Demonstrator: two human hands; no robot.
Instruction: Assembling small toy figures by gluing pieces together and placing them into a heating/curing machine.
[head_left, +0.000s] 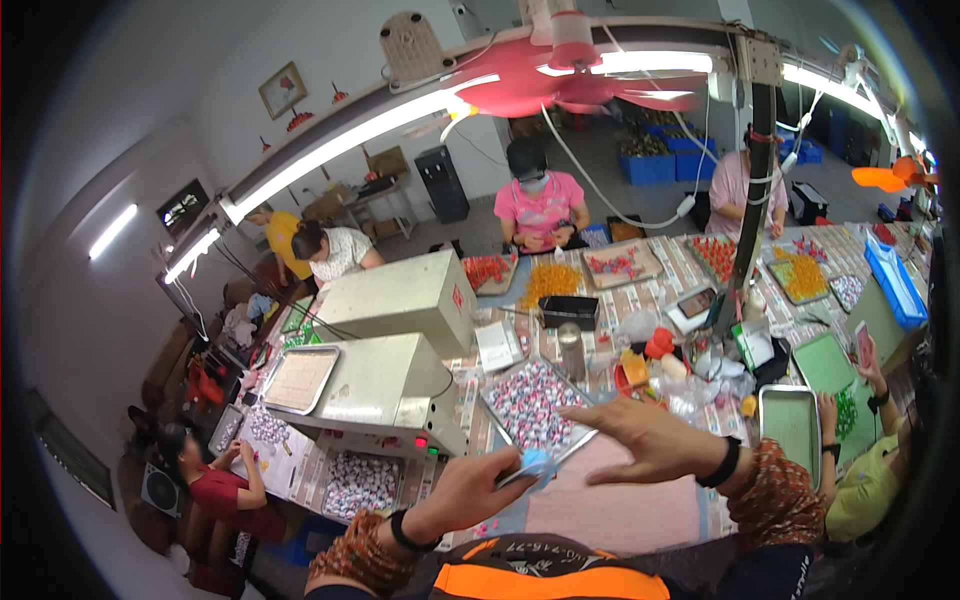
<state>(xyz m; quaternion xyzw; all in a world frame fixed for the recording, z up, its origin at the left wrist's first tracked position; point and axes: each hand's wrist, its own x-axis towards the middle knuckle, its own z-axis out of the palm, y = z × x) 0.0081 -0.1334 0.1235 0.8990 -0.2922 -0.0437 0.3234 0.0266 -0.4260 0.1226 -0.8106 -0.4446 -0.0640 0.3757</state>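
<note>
My left hand [465, 497] is closed on a small light blue object [538, 464] with a pale, thin edge below it; its exact kind I cannot make out. Beyond it lies a metal tray [572, 447] filled with small pink, white and purple pieces [535, 400]. My right hand [650, 440] hovers by the tray's right corner, fingers spread, holding nothing. Below both hands a pink cloth [610, 505] covers the near part of the table.
Pale metal machine housings [375, 385] stand at left, beside a tray of similar pieces [360, 485]. Ahead are a jar [571, 350], a black box [568, 312] and plastic bags [715, 375]. Co-workers sit around; a red fan [570, 85] and lamps hang overhead. A green tray [790, 425] lies right.
</note>
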